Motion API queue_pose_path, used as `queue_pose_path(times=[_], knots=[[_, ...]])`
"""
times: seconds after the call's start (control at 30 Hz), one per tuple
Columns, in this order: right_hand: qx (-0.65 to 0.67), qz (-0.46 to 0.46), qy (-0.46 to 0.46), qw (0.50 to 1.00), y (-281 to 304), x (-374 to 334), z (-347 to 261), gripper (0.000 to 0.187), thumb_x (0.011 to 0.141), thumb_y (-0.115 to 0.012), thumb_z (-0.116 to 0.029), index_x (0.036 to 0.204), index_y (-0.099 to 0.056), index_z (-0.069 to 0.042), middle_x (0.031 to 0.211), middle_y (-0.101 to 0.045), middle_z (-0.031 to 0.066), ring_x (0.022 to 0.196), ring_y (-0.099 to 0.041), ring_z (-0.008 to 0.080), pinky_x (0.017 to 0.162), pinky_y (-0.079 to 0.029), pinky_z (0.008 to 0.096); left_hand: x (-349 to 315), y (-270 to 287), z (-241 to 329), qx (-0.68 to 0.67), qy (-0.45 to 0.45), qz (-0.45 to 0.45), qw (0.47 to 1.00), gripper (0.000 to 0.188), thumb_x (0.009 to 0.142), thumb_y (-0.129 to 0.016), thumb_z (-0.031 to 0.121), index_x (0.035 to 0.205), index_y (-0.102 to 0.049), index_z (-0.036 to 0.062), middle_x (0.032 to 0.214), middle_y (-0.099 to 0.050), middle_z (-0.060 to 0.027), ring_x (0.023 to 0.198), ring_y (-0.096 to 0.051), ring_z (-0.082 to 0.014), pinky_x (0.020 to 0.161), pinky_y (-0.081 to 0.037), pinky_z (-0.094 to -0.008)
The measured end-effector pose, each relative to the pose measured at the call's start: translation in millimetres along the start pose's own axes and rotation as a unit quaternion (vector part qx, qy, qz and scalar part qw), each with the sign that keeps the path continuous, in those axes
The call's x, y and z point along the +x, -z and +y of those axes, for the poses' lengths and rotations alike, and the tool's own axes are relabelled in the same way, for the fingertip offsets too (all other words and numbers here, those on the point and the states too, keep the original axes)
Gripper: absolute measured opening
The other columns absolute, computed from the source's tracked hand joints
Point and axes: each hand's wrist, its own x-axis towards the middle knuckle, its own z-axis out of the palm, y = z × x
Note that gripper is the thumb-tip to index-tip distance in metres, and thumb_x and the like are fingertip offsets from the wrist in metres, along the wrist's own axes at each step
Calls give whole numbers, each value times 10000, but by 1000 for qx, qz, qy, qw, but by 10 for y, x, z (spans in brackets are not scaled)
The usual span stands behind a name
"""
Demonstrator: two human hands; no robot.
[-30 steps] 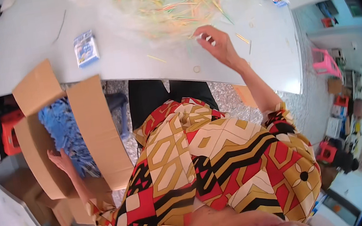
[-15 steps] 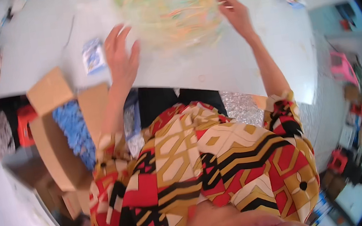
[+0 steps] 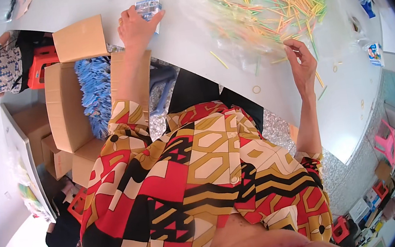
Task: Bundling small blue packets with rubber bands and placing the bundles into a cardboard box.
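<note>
Hands: left hand [image 3: 136,28] on one blue packet [image 3: 147,8], right hand [image 3: 302,60] at one straw heap [image 3: 266,0]

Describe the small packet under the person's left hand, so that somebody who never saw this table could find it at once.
Start at the long white table with the big heap of green, yellow and orange sticks. Go left along the table to the left hand, which rests above an open cardboard box. The small flat blue-and-white packet lies under its fingertips, the only printed packet on that side.

Both hands reach forward: left hand [image 3: 136,28] curled, right hand [image 3: 301,61] pinching
</note>
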Motion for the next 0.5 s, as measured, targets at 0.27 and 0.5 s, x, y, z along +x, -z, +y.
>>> queue_pose_path(times=[0.27,0.5], knots=[[7,-17,13,1000,-81,24,-70,128,886,-575,-65,994,-631,-25,913,-633,12,829,-555,83,775,-447,235,28,15,42,9,18,-14,1000,831,661,-725,477,1256,-406,-10,1141,-547,-188,1092,-514,-339,857,-447,-452],[12,-20,5,1000,-138,-19,-45,119,882,-579,-59,982,-633,-25,881,-626,1,799,-551,73,764,-443,223,68,0,-26,6,18,6,1000,805,690,-706,458,1267,-400,-13,986,-630,-153,940,-610,-331,776,-483,-459]])
